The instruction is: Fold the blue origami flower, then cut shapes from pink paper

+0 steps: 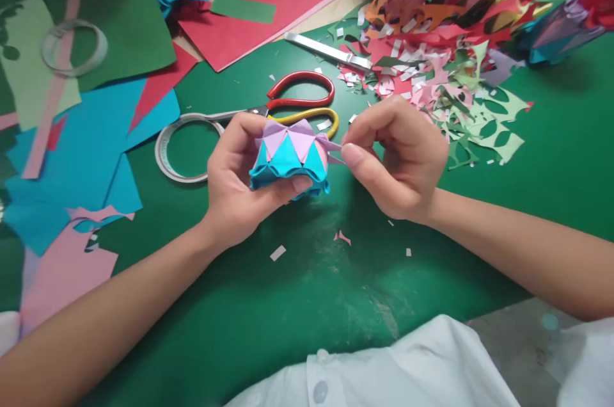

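Note:
My left hand [235,180] is wrapped round a folded paper flower [290,157] with blue outer petals and lilac-pink inner ones, held just above the green table [297,292]. My right hand [400,157] is beside it on the right. Its thumb and forefinger pinch the tip of one lilac petal on the flower's right side.
Scissors with red and yellow handles [300,100] lie just behind the flower. A tape ring [180,148] sits at their left. A metal blade [329,50] lies farther back. Blue, pink and green paper sheets [81,157] cover the left; cut scraps [460,100] and paper flowers fill the right back.

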Motion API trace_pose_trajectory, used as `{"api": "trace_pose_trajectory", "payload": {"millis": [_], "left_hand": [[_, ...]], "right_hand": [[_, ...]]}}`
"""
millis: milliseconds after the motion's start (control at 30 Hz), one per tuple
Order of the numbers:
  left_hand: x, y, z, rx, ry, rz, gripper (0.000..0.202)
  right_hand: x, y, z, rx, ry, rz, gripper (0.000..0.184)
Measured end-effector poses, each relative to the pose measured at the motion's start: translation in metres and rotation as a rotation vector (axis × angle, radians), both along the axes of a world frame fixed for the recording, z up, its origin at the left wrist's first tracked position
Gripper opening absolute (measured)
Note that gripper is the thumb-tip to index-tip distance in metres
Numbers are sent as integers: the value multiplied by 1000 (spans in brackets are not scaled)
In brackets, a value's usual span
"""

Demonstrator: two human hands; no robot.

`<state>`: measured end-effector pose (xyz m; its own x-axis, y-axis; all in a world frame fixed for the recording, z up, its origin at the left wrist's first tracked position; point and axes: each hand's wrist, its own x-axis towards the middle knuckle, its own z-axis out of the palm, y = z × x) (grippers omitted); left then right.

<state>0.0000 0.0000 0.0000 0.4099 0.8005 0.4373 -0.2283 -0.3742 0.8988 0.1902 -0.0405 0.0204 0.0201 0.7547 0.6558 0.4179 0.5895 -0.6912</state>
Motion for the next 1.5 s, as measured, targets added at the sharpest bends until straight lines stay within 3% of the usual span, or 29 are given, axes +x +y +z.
{"api": "trace_pose_trajectory", "payload": {"millis": [100, 267, 533, 933, 1133, 1300, 1500], "left_hand": [[0, -1, 1, -10, -18, 2, 43], [2, 0, 0, 21, -28, 7, 44], [5, -4, 8, 51, -8, -6, 42], [2, -1, 2, 2, -31, 21, 46], [2, -1, 3, -145, -85, 36, 41], [8, -2, 11, -292, -160, 72, 38], [9, -2, 13, -363, -220, 61, 35]], "right_hand": [[1, -1, -1, -54, -79, -20, 22], [1, -5, 3, -20, -53, 44, 20], [-3, -11, 6, -125, -8, 107, 17], [0, -6, 5, 64, 26, 280, 15], [1, -4, -2, -100, 69, 56, 4], [3, -1, -2, -126, -7, 61, 16], [1, 0, -2, -190, 24, 76, 18]]}}
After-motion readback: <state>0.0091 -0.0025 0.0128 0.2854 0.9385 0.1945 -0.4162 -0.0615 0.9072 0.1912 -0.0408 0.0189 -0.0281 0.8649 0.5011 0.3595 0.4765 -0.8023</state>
